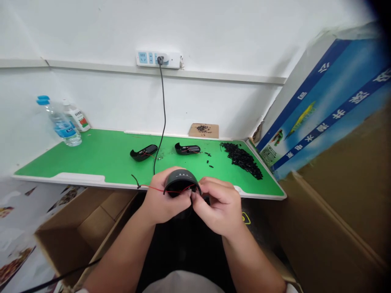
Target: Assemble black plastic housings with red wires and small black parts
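I have the curved black casing [181,176] up in front of me, held just off the near edge of the green tabletop [104,156], its open side facing my view. The left hand [163,201] wraps around its left side, fingers curled behind and thumb laid across the opening, gripping it. The right hand [221,205] works at the casing's right rim with thumb and forefinger drawn close; from here I cannot tell whether those fingers pinch the rim, a wire or a small part. A red wire [152,188] runs across the opening and out past the left hand to a dark end.

Beyond the hands, I see two similar shells on the tabletop, a left shell [143,153] and a right shell [187,149], each with red wire. Farther right lies a heap of small black pieces [242,159], a few strays beside it. Behind, a cardboard piece [197,131] carries tiny dark bits. A black cable [164,106] drops from the wall socket strip [174,60]. Bottles [65,131] stand at the far left, a blue printed box [324,97] at the right.
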The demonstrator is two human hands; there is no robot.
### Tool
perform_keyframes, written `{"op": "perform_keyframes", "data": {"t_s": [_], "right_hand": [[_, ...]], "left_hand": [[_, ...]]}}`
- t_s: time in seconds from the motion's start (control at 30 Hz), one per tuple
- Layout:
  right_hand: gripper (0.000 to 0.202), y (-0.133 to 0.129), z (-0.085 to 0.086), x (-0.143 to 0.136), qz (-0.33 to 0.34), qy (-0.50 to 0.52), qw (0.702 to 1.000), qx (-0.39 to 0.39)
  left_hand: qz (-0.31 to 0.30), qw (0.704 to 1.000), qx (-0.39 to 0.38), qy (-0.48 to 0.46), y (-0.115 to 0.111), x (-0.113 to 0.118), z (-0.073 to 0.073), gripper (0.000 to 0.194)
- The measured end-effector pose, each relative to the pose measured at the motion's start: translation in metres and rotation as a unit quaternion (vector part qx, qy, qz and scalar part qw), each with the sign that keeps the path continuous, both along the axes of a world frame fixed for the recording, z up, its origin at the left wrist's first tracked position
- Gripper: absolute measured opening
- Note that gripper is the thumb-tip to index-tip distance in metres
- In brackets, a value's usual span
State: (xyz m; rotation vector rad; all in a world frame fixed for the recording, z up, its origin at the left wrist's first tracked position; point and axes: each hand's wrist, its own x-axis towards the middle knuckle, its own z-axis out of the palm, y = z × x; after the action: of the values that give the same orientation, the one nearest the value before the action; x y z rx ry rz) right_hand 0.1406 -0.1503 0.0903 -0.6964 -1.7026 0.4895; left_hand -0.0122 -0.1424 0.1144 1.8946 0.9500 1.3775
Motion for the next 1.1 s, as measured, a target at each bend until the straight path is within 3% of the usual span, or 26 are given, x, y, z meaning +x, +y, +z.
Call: {"op": "perform_keyframes", "data": {"t_s": [0.23,0.4,0.47,0.57,0.7,0.83,1.1], "right_hand": [[0.021,0.002,-0.002,-0.004,0.004,0.006,1.000,-0.007],[0.012,0.007,-0.016,-0.008,0.011,0.053,0.998,-0.015],[0.020,0.008,-0.024,-0.013,0.006,0.077,0.996,-0.037],[0.027,0.006,-0.033,-0.023,-0.003,0.089,0.994,-0.059],[0.032,0.005,-0.042,-0.034,-0.041,0.112,0.992,-0.028],[0.036,0.007,-0.047,-0.034,-0.060,0.088,0.994,-0.011],[0.047,0.013,-0.055,-0.030,-0.024,0.027,0.999,-0.007]], "left_hand": [[0.006,1.000,-0.025,-0.006,-0.003,-0.001,0.000,0.011],[0.054,0.990,-0.082,-0.101,0.004,-0.002,-0.014,0.011],[0.077,0.966,-0.159,-0.189,0.009,0.000,-0.023,0.009],[0.097,0.902,-0.276,-0.318,0.014,0.005,-0.032,0.021],[0.115,0.845,-0.316,-0.415,0.015,0.013,-0.033,0.032],[0.098,0.831,-0.344,-0.425,0.013,0.017,-0.032,0.040],[0.076,0.815,-0.378,-0.433,0.010,0.013,-0.035,0.038]]}}
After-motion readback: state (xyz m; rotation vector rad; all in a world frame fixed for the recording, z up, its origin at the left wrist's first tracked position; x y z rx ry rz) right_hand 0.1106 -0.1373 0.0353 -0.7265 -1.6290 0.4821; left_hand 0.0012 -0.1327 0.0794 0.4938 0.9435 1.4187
